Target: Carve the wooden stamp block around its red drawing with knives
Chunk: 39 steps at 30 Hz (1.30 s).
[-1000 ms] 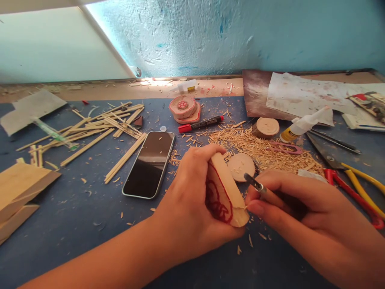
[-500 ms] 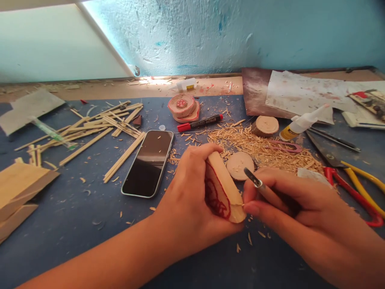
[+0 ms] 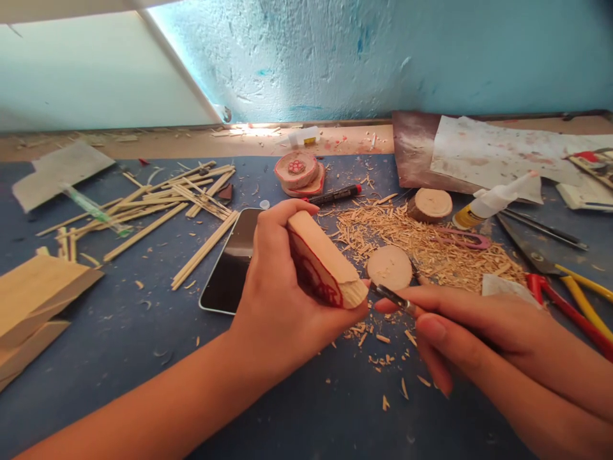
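My left hand [image 3: 282,275] is wrapped round a pale wood block [image 3: 328,252], held tilted above the table. Red lines are drawn on the block's side face, and its near end looks roughly cut. In the fingers of my right hand [image 3: 460,332] is a slim craft knife [image 3: 395,297], its tip pointing left towards the block's near end, a small gap apart. Behind the knife lies a round wood slice [image 3: 390,267]. Wood shavings [image 3: 383,233] are spread around and beyond it. A phone [image 3: 227,268] lies partly hidden behind my left hand.
Thin wooden sticks [image 3: 158,201] lie at left, above wood pieces [image 3: 43,287]. Carved red-edged discs [image 3: 297,172] and a red marker [image 3: 335,195] are at the back. A thick wood slice [image 3: 430,204], glue bottle [image 3: 493,199], and pliers-like tool with red and yellow handles [image 3: 569,313] stand or lie right.
The block has moved left and up in my left hand, now covering part of the phone. My right hand's knife has swung so its tip points left towards the block.
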{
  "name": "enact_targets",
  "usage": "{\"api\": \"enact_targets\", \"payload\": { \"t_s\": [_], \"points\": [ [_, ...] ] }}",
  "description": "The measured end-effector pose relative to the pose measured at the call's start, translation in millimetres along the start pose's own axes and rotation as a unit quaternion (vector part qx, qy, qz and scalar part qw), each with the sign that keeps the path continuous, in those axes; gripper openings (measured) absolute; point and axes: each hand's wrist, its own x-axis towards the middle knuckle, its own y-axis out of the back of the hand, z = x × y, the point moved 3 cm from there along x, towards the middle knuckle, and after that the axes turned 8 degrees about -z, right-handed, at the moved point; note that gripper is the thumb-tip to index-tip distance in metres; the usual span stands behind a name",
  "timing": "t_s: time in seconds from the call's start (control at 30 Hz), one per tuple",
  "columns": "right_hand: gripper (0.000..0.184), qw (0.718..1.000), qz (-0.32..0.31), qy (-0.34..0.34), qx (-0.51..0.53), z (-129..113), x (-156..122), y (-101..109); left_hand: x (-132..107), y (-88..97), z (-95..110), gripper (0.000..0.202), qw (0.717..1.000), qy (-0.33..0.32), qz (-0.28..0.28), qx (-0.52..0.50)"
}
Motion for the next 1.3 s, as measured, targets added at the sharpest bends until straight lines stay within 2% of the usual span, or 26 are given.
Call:
{"api": "enact_targets", "payload": {
  "t_s": [0.17, 0.2, 0.33, 0.47, 0.63, 0.77, 1.0, 1.1, 1.23, 1.3],
  "points": [
    [0.065, 1.0, -0.025, -0.009, 0.007, 0, -4, -9, -2, 0.3, 0, 0.093, 0.999, -0.024, 0.01, 0.02],
    [0.064, 1.0, -0.024, -0.006, 0.004, 1, -4, -10, -2, 0.4, 0, 0.093, 0.999, -0.026, 0.011, 0.02],
    [0.042, 0.999, 0.028, 0.027, -0.018, 5, -4, -11, -4, 1.1, 1, 0.094, 0.999, -0.035, 0.013, 0.036],
    [0.052, 0.999, 0.021, 0.038, -0.006, 4, -3, -15, -3, 2.0, 7, 0.082, 0.996, -0.051, 0.013, 0.073],
    [0.067, 1.0, 0.025, -0.001, -0.004, -5, 0, -20, -2, -1.0, 12, 0.072, 0.989, -0.085, 0.042, 0.115],
    [0.063, 1.0, 0.026, -0.003, 0.0, -4, 2, -22, -4, -6.5, 10, 0.068, 0.992, -0.065, 0.036, 0.105],
    [0.058, 0.999, 0.035, 0.002, -0.022, 0, 8, -23, -6, -10.1, 7, 0.074, 0.994, -0.046, 0.021, 0.098],
    [0.061, 1.0, 0.013, -0.013, 0.013, 3, 8, -28, -6, -10.7, 7, 0.075, 0.993, -0.049, 0.028, 0.1],
    [0.074, 0.987, -0.023, -0.082, 0.135, 13, 5, -37, -7, -12.3, 7, 0.076, 0.993, -0.05, 0.034, 0.105],
    [0.07, 0.989, -0.024, -0.076, 0.126, 14, 4, -37, -7, -12.9, 7, 0.076, 0.992, -0.05, 0.033, 0.107]
  ]
}}
